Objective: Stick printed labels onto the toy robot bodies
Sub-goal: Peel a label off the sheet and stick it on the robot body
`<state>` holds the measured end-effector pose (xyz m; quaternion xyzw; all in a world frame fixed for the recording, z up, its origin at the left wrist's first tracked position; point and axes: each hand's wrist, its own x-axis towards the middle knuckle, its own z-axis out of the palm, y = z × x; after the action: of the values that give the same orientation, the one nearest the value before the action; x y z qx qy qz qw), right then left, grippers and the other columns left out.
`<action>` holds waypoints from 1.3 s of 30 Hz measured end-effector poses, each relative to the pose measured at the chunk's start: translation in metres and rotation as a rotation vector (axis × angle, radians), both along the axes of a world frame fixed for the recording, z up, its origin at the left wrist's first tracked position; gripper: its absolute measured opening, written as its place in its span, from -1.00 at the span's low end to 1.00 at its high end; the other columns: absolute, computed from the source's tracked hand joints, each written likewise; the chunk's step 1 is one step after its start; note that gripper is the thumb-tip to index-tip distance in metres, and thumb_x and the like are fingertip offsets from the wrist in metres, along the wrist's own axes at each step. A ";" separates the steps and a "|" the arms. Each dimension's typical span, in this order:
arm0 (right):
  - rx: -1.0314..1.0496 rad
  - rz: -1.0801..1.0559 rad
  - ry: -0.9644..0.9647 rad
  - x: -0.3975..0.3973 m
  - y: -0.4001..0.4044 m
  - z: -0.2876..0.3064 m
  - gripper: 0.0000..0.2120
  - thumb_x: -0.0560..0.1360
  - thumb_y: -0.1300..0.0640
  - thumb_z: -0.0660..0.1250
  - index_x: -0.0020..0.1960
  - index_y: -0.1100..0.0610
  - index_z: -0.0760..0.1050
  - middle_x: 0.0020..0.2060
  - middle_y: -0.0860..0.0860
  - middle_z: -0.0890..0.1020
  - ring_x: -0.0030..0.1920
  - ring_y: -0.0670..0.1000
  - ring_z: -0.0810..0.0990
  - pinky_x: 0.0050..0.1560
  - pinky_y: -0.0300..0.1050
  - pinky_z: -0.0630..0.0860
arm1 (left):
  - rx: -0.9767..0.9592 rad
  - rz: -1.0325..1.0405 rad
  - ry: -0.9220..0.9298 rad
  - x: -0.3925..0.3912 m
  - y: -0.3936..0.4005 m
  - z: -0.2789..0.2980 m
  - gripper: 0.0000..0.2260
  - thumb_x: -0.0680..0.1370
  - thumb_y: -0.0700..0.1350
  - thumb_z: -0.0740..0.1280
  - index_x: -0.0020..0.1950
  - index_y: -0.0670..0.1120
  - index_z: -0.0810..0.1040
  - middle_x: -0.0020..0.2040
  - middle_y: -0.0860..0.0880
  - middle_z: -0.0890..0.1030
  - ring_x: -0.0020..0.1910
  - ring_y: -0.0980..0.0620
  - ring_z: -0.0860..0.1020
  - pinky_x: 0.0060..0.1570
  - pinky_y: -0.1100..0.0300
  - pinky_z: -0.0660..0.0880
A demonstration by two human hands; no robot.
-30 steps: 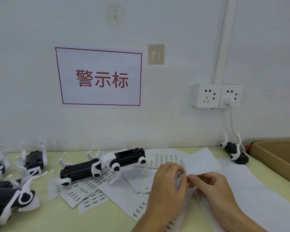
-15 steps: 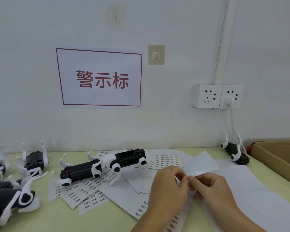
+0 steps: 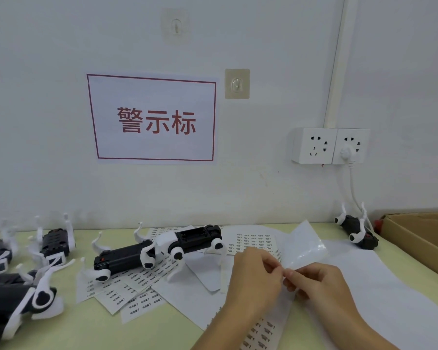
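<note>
While the glossy backing sheet curls up from the table, I pinch its lower edge between the curled fingertips of my left hand and my right hand, the two hands touching at the tips. Whether a single label sits between my fingers I cannot tell. Under my wrists lies a label sheet with rows of printed labels, and more cut label strips are scattered to the left. Two black-and-white toy robot dogs lie belly-up on those strips, just beyond my left hand. More toy robots crowd the left edge of the pale green table, one rests near the cardboard box at right.
</note>
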<state>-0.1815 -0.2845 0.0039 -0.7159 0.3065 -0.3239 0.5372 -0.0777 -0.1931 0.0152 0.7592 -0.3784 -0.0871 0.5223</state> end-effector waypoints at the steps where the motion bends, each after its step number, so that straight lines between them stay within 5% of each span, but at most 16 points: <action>1: 0.032 -0.002 -0.005 0.000 0.000 0.000 -0.76 0.46 0.26 0.48 -0.39 0.17 0.69 -0.40 0.11 0.69 -0.34 -0.01 0.63 -0.19 -0.13 0.45 | -0.023 -0.005 0.028 -0.001 0.000 -0.002 -0.73 0.50 -0.18 0.42 -0.36 0.10 0.59 -0.39 0.13 0.62 -0.32 0.27 0.61 -0.31 0.46 0.48; 17: 0.008 -0.022 0.053 -0.001 0.006 0.001 -0.76 0.44 0.26 0.49 -0.40 0.23 0.65 -0.43 0.11 0.68 -0.47 -0.12 0.57 -0.25 -0.13 0.43 | -0.155 -0.035 0.089 -0.007 0.002 -0.021 -0.84 0.50 -0.18 0.40 -0.24 0.01 0.67 -0.34 0.11 0.67 -0.29 0.21 0.64 -0.25 0.40 0.52; 39: 0.004 -0.009 0.031 0.002 0.003 -0.002 -0.74 0.49 0.27 0.46 -0.37 0.12 0.69 -0.39 0.07 0.70 -0.38 -0.08 0.63 -0.19 -0.11 0.48 | -0.169 -0.023 0.076 -0.001 -0.001 -0.025 -0.81 0.52 -0.16 0.44 -0.27 0.07 0.63 -0.34 0.12 0.65 -0.30 0.22 0.60 -0.22 0.38 0.51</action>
<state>-0.1797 -0.2819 0.0020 -0.7184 0.3185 -0.3147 0.5323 -0.0788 -0.1941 -0.0098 0.7040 -0.3731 -0.0896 0.5976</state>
